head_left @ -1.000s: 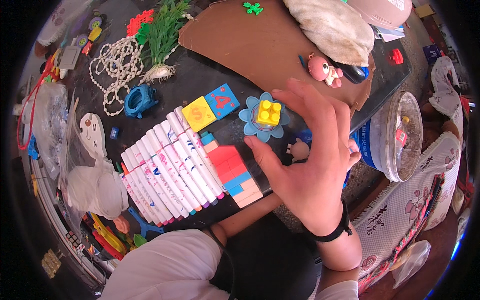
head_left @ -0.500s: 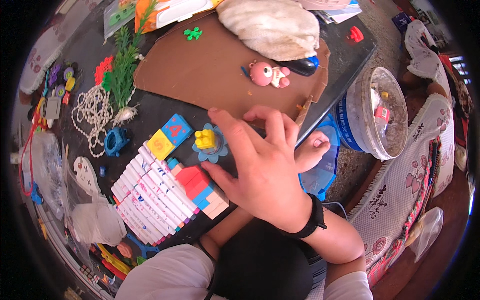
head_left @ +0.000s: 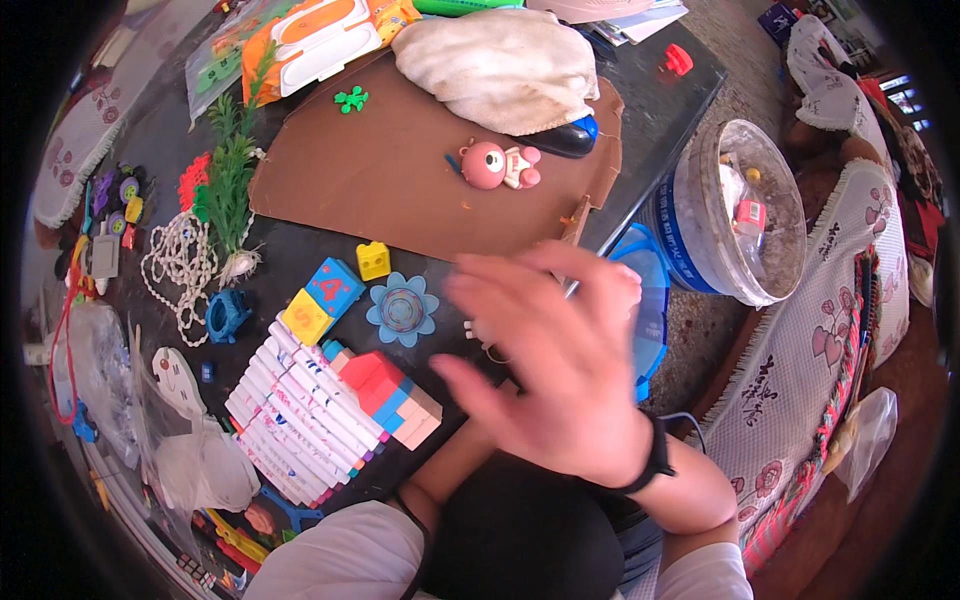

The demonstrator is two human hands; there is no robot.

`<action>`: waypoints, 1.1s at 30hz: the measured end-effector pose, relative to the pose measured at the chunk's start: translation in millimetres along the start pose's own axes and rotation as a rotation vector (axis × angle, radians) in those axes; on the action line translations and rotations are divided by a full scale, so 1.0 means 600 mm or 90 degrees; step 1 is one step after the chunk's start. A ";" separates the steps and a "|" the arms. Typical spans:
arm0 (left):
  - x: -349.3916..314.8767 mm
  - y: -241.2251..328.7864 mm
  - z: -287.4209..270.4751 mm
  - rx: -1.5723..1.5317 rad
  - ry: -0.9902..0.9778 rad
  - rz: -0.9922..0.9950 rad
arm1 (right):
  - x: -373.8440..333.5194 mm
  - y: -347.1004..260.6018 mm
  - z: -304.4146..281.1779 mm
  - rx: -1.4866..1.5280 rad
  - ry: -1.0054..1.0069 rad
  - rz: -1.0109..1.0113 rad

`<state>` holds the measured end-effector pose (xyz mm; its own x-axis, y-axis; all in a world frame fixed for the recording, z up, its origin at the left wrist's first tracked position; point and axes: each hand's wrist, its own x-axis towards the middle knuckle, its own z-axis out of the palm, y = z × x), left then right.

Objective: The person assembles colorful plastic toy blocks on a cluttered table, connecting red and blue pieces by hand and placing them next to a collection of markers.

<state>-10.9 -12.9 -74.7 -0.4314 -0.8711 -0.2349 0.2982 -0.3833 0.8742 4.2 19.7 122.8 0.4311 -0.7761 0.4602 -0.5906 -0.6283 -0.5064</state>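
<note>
My right hand, with a black wristband, hovers over the table's near edge. Its fingers are spread and blurred, and no object shows in its grip. Under it crosses my left forearm; my left hand is almost wholly hidden behind the right. A small whitish thing, too unclear to name, shows between the right thumb and fingers. Left of my right hand lies a blue flower-shaped piece with nothing on it. A yellow toy block stands just behind it, beside blue and yellow number tiles.
White markers lie in a row beside wooden blocks. A brown cardboard sheet carries a pink bear toy and a cloth. A bucket stands right of the table, near a blue plastic container.
The yellow toy block has left the blue flower piece and now stands behind it. My right hand has drawn back to the right, away from the flower. The whole view has shifted slightly.
</note>
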 end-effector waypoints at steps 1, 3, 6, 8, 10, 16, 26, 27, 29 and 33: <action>-0.006 0.003 0.003 -0.008 -0.009 0.043 | -0.011 0.010 -0.028 -0.010 0.024 -0.004; -0.021 0.051 -0.014 0.033 -0.023 0.048 | -0.035 0.032 -0.086 -0.002 0.109 0.023; -0.020 0.058 -0.007 0.006 -0.009 -0.007 | -0.124 0.063 -0.174 -0.042 0.263 0.308; -0.018 0.059 -0.003 0.054 -0.056 -0.031 | -0.218 0.114 -0.281 -0.043 0.276 0.556; -0.017 0.052 0.004 0.020 -0.038 -0.029 | -0.319 0.146 -0.395 -0.039 0.276 0.761; -0.020 0.063 0.019 0.108 -0.102 -0.063 | -0.601 0.124 -0.569 0.254 0.260 1.211; -0.011 0.065 0.030 0.139 -0.090 -0.106 | -0.645 0.162 -0.537 0.180 0.190 1.456; -0.006 0.066 0.033 0.133 -0.087 -0.097 | -0.649 0.165 -0.537 0.158 0.183 1.460; 0.004 0.070 0.041 0.119 -0.077 -0.080 | -0.657 0.172 -0.535 0.113 0.164 1.467; 0.033 0.071 0.076 0.168 -0.091 -0.053 | -0.663 0.175 -0.516 -0.003 0.192 1.491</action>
<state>-45.4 -32.1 -22.9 -0.5656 -0.7811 -0.2644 0.0333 -0.3420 0.9391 -440.3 279.0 112.2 -0.7818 0.1192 -0.6120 0.2493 0.9595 -0.1315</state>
